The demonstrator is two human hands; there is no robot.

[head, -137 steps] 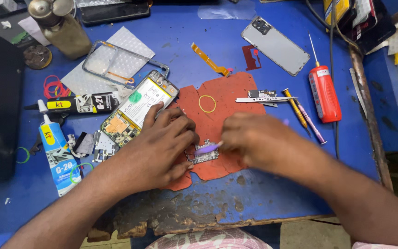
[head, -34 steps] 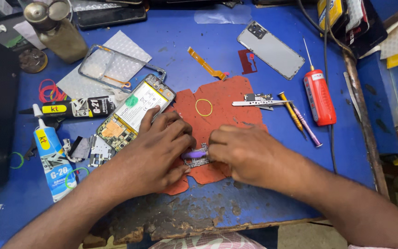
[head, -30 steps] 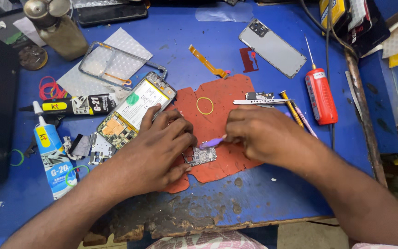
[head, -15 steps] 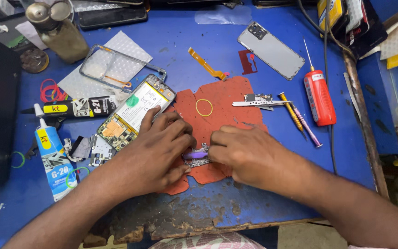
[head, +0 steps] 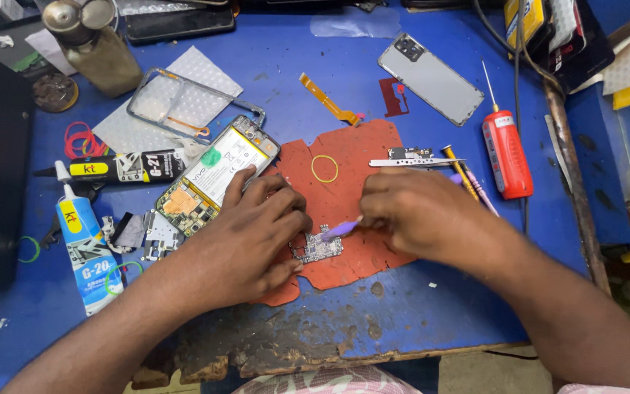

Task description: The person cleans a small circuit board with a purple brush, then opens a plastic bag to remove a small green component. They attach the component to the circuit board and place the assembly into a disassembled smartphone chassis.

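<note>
A small grey circuit board lies on a red mat at the middle of the blue bench. My left hand rests on the mat with its fingertips pinning the board's left edge. My right hand grips a purple-tipped tool whose tip touches the top of the board. An opened phone with its battery exposed lies just left of my left hand.
A red screwdriver, tweezers and thin drivers lie to the right. A phone back cover and orange flex cable sit behind. Glue tubes and a clear frame are left. The bench's front edge is worn.
My right hand has drawn back to the right from my left, uncovering the circuit board, and the purple tool tip now shows on it. My left hand stays put.
</note>
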